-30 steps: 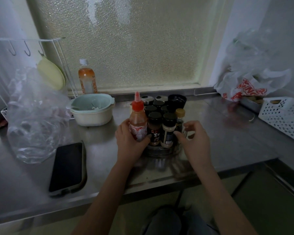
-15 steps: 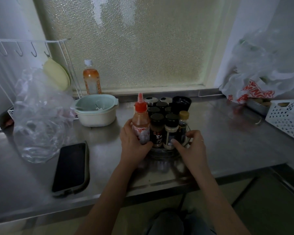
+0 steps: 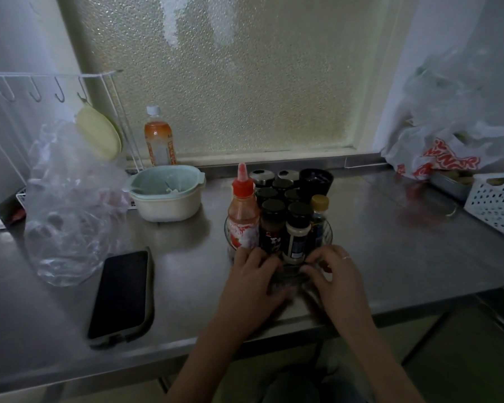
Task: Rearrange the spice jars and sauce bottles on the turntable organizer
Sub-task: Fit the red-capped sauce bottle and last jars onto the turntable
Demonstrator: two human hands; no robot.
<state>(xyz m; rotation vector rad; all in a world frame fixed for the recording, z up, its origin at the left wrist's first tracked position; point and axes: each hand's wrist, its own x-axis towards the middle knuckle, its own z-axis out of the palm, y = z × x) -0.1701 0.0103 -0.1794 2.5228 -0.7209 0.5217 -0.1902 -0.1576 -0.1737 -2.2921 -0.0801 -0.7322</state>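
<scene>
While both hands rest on the near rim of the clear round turntable (image 3: 328, 228), upright jars stand just beyond the fingertips. Left hand (image 3: 252, 279), fingers spread, is nearest the red-capped orange sauce bottle (image 3: 243, 219); right hand (image 3: 336, 276), fingers curled, is nearest the white-bodied black-lidded spice jar (image 3: 296, 239). Neither is gripped.

Single head view, looking forward and down — close over steel counter (image 3: 390, 242), facing frosted window (image 3: 245, 77)

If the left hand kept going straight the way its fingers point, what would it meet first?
Probably the dark-labelled spice jar. The left hand points up and slightly right toward the turntable's near rim; that jar stands just beyond its fingertips, with the red sauce bottle slightly left. Depth is uncertain.
</scene>
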